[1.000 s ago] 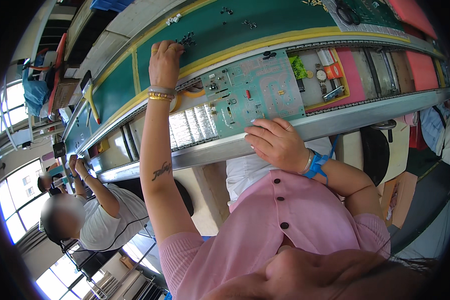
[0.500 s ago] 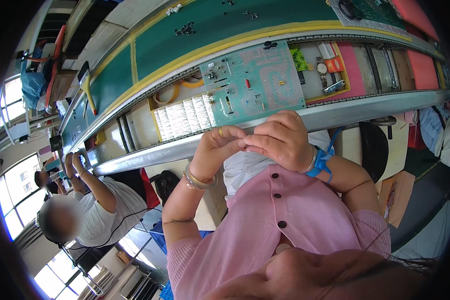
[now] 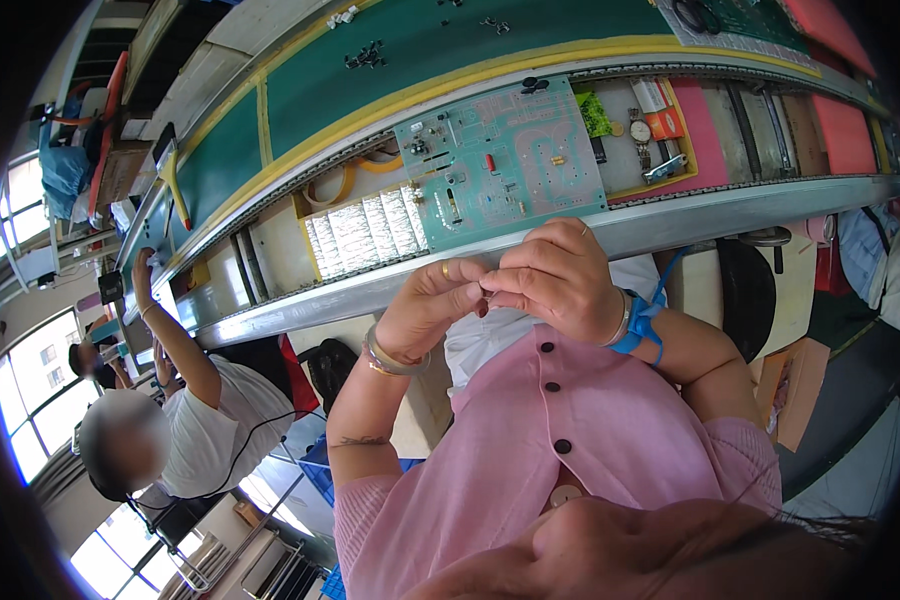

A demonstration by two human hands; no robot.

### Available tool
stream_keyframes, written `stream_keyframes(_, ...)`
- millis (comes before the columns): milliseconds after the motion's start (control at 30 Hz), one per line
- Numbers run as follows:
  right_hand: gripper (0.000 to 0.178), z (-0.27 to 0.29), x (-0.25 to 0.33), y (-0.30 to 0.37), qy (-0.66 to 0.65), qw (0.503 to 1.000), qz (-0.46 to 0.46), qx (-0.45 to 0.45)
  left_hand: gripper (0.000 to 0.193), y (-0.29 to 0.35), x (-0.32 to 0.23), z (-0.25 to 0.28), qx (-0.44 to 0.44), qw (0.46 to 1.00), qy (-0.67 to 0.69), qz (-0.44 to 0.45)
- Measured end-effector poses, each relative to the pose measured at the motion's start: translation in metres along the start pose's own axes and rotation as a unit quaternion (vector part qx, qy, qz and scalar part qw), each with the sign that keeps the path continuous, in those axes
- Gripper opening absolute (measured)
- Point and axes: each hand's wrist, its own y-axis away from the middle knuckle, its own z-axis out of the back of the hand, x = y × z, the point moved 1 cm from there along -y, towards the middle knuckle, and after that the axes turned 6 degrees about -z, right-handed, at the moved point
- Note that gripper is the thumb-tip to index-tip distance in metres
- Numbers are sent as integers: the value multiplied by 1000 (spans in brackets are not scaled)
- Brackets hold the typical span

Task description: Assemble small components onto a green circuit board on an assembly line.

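In front of my chest, at the near rail, both hands meet fingertip to fingertip. My left hand [image 3: 432,308] pinches with thumb and forefinger, a ring on one finger. My right hand [image 3: 562,278] also pinches, its fingers curled over. Between the fingertips shows a tiny dark bit, too small to name. Just beyond my hands, a green circuit board [image 3: 515,165] lies across the conveyor rails, carrying several small components, among them a red one [image 3: 489,162] and black ones near its left side.
The near metal rail [image 3: 670,222] runs between me and the board. Beyond it, a green bench mat [image 3: 570,22] holds small black parts [image 3: 366,55]. A tray with a watch [image 3: 641,134] lies right of the board, silvery packs [image 3: 370,235] left. A co-worker [image 3: 225,420] sits at left.
My hands stay pinched together; the fingertips have turned slightly and a dark bit now shows between them. The board has shifted slightly left. The co-worker's arm has reached farther over the line.
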Motion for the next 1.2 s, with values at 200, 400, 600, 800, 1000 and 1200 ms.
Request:
stream_keyframes(200,30,-1,-1,0,-1,1000,5,2,14,1,2,2,-5,1000,-20,-10)
stream_keyframes(400,28,-2,-2,5,6,1000,7,4,11,3,-1,2,-35,991,-120,-49)
stream_keyframes(600,25,-6,-10,0,0,1000,-16,6,8,-8,-14,-2,-63,949,-283,-125)
stream_keyframes(800,54,-1,-14,-5,11,996,-75,38,11,-22,-35,-3,-128,830,-495,-221)
stream_keyframes(1000,55,-14,-23,10,109,984,-51,132,9,-44,-45,12,-155,573,-752,-286)
stream_keyframes(1200,42,-17,-25,12,135,980,-51,138,8,-47,-42,11,-173,546,-768,-286)
